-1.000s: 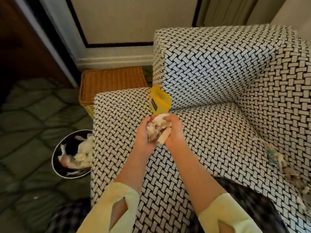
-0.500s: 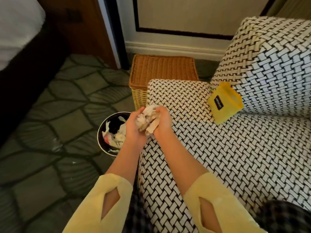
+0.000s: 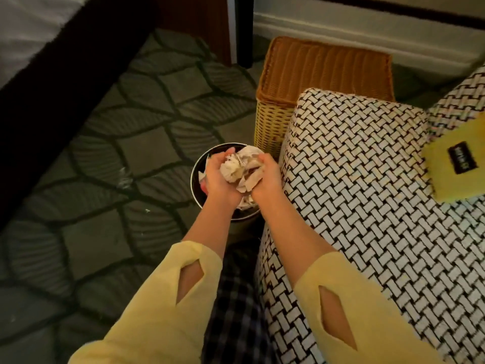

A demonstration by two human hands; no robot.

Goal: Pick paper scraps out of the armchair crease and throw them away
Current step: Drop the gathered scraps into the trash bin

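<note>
as i look down through the head camera, both hands are cupped together around a crumpled wad of paper scraps, held right over the open mouth of a round black bin on the floor. the left hand curls its fingers round the left side of the wad and the right hand curls round the right side, so the paper is squeezed between the two palms. pale and tan bits stick out above and below the fingers.

i can see loose scraps inside the bin, just under the wrists. the bin stands just beside the armchair, by the outer side of its arm, which is covered in a black-and-white woven pattern. behind the bin sits a wicker basket with a flat lid, close against the chair arm; i cannot tell whether they touch. a yellow pouch with a black label lies on the chair at the right edge of view, partly cut off.

both forearms come out of yellow sleeves with diamond-shaped cut-outs, and dark checked fabric shows between them. the floor is a grey-green carpet with a leaf-like pattern, and a small white fleck lies on it left of the bin. a bed with a white cover and dark base fills the upper left corner.
</note>
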